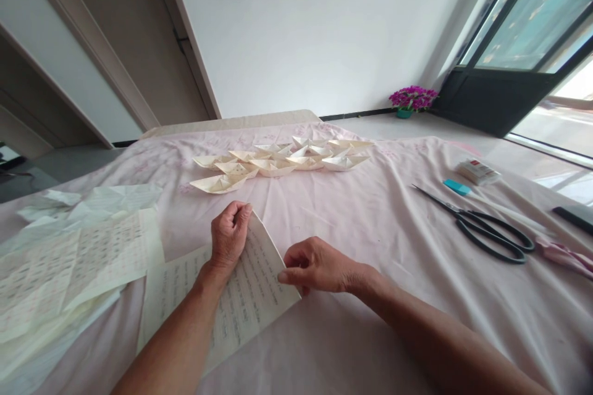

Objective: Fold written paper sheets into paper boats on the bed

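A sheet of paper (250,296) covered in lines of handwriting lies tilted in front of me, its right edge lifted. My left hand (229,231) pinches its top corner between thumb and curled fingers. Along the right edge, near the lower corner, my right hand (319,265) grips the same sheet with thumb on top and fingers beneath. Part of the sheet is hidden under my left forearm. Beyond my hands stand several folded paper boats (273,166) in a cluster, cream and white, some with print on them.
Loose written sheets (78,259) are piled at the left. Black-handled scissors (491,231) lie at the right, near a blue-ended tool (456,187) and a small wrapped packet (477,171). A pink cloth (361,333) with wrinkles covers the table. Purple flowers (412,99) stand by the wall.
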Available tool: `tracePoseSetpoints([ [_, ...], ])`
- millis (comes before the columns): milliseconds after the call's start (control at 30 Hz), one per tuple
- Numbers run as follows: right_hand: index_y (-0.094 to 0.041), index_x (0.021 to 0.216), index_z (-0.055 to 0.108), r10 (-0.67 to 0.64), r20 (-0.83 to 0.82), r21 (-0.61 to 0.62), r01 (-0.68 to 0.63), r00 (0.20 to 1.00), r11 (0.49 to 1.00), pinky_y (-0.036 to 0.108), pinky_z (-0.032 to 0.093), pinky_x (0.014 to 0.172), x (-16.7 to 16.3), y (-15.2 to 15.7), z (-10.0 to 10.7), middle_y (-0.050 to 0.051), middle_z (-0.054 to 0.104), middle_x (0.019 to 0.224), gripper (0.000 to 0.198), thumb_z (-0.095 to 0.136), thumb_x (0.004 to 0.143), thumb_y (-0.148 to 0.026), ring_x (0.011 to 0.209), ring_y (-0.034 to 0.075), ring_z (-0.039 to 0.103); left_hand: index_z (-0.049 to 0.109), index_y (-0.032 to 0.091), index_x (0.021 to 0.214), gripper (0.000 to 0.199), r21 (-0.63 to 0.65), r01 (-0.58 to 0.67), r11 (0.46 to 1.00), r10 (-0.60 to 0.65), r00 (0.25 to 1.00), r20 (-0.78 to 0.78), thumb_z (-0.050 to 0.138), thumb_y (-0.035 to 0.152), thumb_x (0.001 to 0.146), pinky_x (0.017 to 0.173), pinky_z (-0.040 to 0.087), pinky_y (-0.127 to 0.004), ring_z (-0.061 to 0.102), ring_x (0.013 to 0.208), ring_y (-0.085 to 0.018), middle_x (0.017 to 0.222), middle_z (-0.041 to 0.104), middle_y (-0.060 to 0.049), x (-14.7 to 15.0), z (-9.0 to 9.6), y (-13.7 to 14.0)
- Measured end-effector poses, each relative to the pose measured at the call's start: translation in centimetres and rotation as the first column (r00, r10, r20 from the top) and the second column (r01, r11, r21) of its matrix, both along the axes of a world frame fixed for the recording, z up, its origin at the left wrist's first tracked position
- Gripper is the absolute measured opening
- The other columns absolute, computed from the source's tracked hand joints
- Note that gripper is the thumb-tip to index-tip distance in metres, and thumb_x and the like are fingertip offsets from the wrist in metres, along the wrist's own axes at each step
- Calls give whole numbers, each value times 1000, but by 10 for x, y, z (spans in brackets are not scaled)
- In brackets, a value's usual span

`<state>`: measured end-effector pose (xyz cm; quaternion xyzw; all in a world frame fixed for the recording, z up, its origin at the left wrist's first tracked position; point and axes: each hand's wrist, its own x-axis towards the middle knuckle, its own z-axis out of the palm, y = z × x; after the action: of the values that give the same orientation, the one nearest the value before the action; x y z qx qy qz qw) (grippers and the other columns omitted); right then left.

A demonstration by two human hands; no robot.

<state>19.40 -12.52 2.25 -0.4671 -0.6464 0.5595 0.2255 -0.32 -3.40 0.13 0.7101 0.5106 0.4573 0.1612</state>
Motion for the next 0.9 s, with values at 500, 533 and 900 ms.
tracePoseSetpoints([
  [500,-19,70,61,-480,385,723,66,788,688,23,25,55,-3,6,-10,-2,66,71,14,51,79,-18,63,8,54,56,18,110,26,567,218,794,19,924,-382,43,32,92,104,30,-47,45,120,-29,120,58,-12,12,27,-5],
  [533,-19,71,62,-482,379,722,73,790,688,22,26,56,-2,7,-12,-2,66,72,13,52,79,-18,63,8,54,57,19,110,25,554,285,782,-7,893,-450,45,31,91,107,27,-49,43,124,-29,123,58,-10,17,25,-10],
  [900,-20,79,69,-432,287,475,264,855,839,20,31,55,14,21,-23,-2,67,70,16,55,79,-28,62,9,54,54,20,71,26,364,431,826,-79,727,-682,43,26,94,110,24,-53,49,77,-17,69,52,0,39,-8,-5],
])
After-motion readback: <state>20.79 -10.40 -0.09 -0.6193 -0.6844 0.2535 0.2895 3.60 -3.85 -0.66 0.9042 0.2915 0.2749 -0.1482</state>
